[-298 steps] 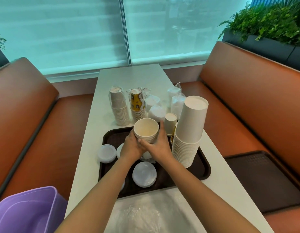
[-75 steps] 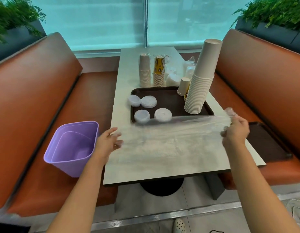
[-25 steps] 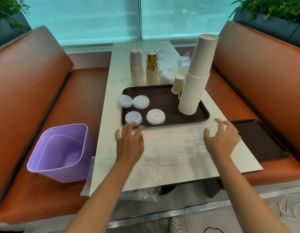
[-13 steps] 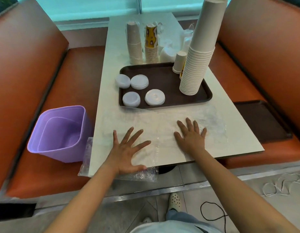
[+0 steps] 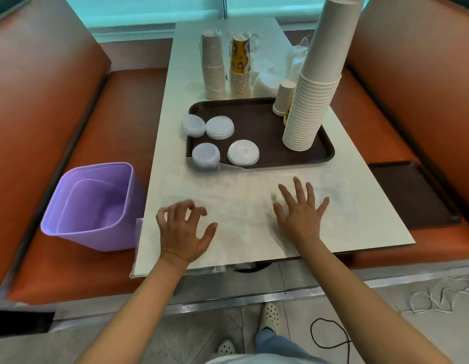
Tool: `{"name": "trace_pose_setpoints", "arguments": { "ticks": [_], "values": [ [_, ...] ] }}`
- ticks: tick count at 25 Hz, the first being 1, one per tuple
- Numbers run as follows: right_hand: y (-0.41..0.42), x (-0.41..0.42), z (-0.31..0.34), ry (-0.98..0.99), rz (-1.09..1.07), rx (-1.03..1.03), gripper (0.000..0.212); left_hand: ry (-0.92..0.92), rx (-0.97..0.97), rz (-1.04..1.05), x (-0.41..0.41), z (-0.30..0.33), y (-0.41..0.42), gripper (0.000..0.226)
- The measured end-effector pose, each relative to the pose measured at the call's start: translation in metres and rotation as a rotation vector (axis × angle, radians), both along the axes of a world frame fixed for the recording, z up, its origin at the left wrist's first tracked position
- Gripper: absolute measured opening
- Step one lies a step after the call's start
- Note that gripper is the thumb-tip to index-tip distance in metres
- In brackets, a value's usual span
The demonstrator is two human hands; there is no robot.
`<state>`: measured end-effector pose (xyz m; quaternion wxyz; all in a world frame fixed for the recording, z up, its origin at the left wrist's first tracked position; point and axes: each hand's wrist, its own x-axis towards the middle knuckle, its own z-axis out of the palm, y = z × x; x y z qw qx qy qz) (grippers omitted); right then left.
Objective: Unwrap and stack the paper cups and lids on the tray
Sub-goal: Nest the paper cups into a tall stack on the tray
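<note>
Now the left hand (image 5: 184, 233) claws its curled fingers on the clear wrap (image 5: 243, 206); at 3 o'clock of it, the right hand (image 5: 300, 208) presses flat, fingers spread.

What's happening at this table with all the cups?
A person is flattening a clear plastic wrapper on the table. The right hand lies spread on it; the left hand has its fingers curled, clawing at the film. On the brown tray stand a tall stack of white cups and four piles of lids. Two wrapped cup stacks wait beyond.
</note>
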<state>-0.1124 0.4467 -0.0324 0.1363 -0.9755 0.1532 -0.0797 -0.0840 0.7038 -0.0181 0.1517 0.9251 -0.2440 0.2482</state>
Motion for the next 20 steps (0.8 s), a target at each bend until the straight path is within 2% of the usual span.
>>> {"name": "trace_pose_setpoints", "arguments": {
  "ticks": [2, 3, 5, 7, 9, 11, 14, 15, 17, 20],
  "values": [
    [0.014, 0.001, 0.004, -0.207, 0.212, -0.045, 0.053, 0.083, 0.045, -0.004, -0.017, -0.015, 0.023, 0.033],
    [0.022, 0.002, 0.004, -0.211, 0.352, -0.054, 0.053, 0.16, 0.084, -0.008, -0.021, -0.023, 0.031, 0.035],
    [0.038, 0.005, 0.004, -0.035, 0.491, 0.006, 0.045, 0.295, 0.1, 0.0, -0.021, -0.033, 0.039, 0.039],
    [0.042, 0.01, 0.0, 0.123, 0.405, 0.149, 0.027, 0.396, 0.106, 0.002, -0.016, -0.034, 0.04, 0.043],
    [0.039, 0.013, -0.006, 0.099, 0.297, 0.218, 0.018, 0.45, 0.132, 0.013, -0.018, -0.033, 0.037, 0.048],
    [0.036, 0.016, -0.002, -0.043, 0.16, 0.393, 0.015, 0.475, 0.157, 0.025, -0.02, -0.031, 0.033, 0.053],
    [0.037, 0.018, 0.025, -0.278, 0.02, 0.9, 0.017, 0.543, 0.219, 0.004, -0.016, -0.021, 0.015, 0.069],
    [0.037, 0.018, 0.033, -0.319, 0.023, 0.969, 0.021, 0.57, 0.233, -0.005, -0.011, -0.018, 0.007, 0.076],
    [0.037, 0.016, 0.041, -0.355, 0.068, 0.997, 0.023, 0.6, 0.261, 0.001, 0.001, -0.014, -0.011, 0.079],
    [0.037, 0.009, 0.041, -0.365, 0.155, 0.962, 0.024, 0.663, 0.308, 0.035, 0.023, -0.01, -0.033, 0.061]
  ]
}}
